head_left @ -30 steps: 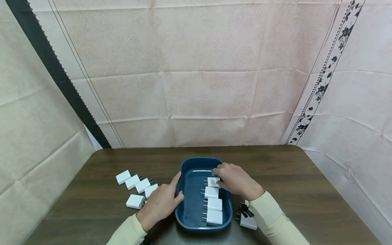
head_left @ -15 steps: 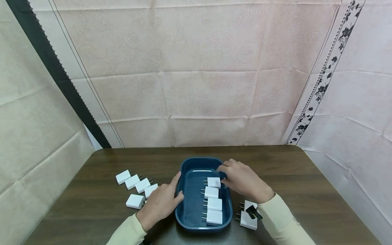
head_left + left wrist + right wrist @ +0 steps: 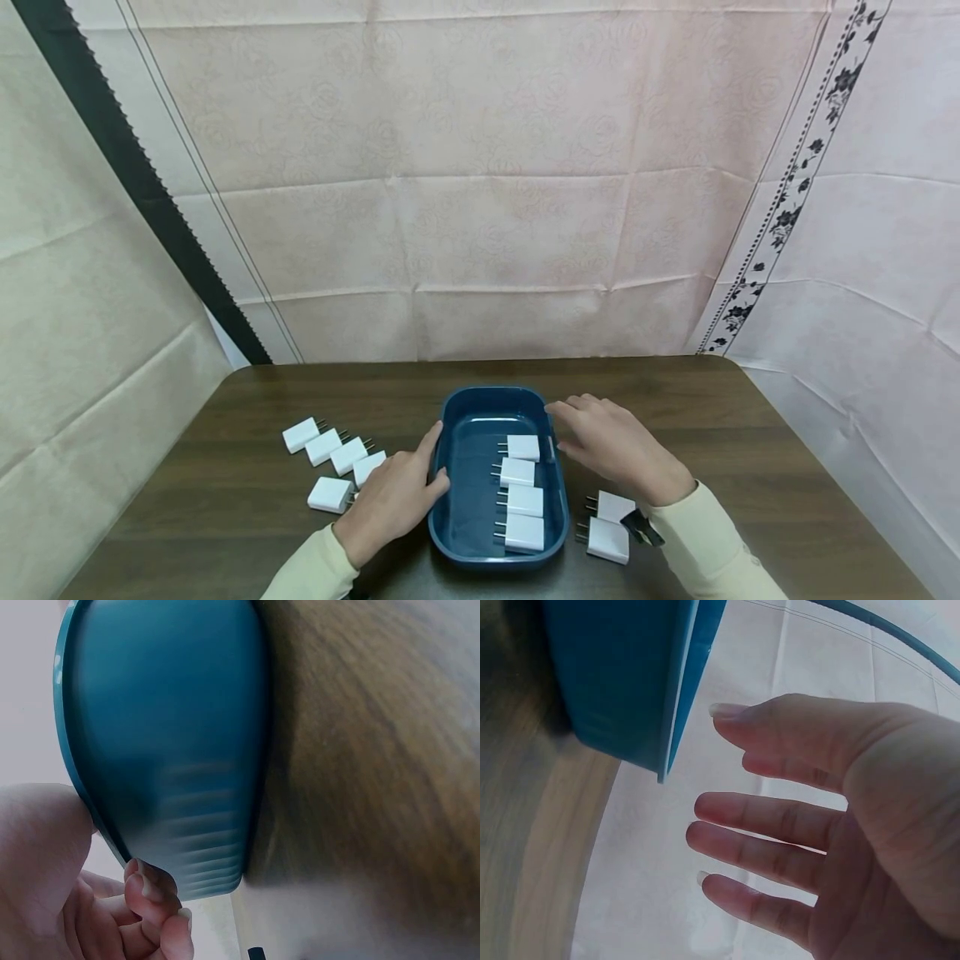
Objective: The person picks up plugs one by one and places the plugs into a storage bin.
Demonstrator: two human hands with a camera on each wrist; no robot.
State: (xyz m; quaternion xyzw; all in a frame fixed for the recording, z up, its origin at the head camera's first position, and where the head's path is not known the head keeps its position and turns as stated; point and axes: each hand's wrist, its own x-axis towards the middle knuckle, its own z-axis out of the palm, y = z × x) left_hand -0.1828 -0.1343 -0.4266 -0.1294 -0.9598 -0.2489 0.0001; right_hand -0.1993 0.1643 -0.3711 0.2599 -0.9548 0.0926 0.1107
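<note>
A brown wood-grain table (image 3: pixel 727 467) is carrying, near its far edge, a blue plastic tray (image 3: pixel 472 471) of white blocky plug chargers (image 3: pixel 525 502). The left hand (image 3: pixel 400 493), loosely extended, is touching the tray; the right hand (image 3: pixel 621 447) is hovering empty, fingers apart; if its wrist (image 3: pixel 670 487) dips, two outside chargers (image 3: pixel 608 540) could be getting jostled.

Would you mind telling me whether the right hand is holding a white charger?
No, the right wrist view shows the right hand with fingers extended and nothing held.

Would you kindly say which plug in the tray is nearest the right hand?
The far-end plug in the tray; the other three lie toward the near end, farther from the right hand.
</note>
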